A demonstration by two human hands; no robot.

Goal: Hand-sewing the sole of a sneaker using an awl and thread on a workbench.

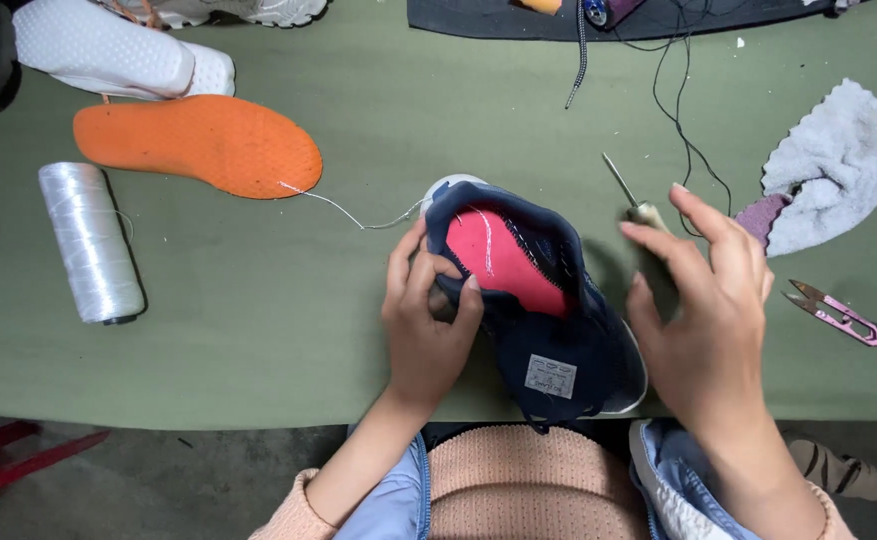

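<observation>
Our left hand (427, 335) pinches the soft, light navy shoe (539, 300) at its collar, 9 o'clock side; right hand (704, 310) fingers close around the awl (631, 198); best hold there.

Small grey rectangular label (551, 376) on the navy shoe's (569, 350) tongue.

Green table (359, 120) is carrying a navy shoe (539, 300) at centre. Orange insole (199, 142) and thread spool (91, 243) are lying at 9–10 o'clock; pink snips (839, 313) and a white cloth (831, 165) at 3.

green table (259, 330) | dark floor (159, 480) | red stool legs (9, 455)
</observation>
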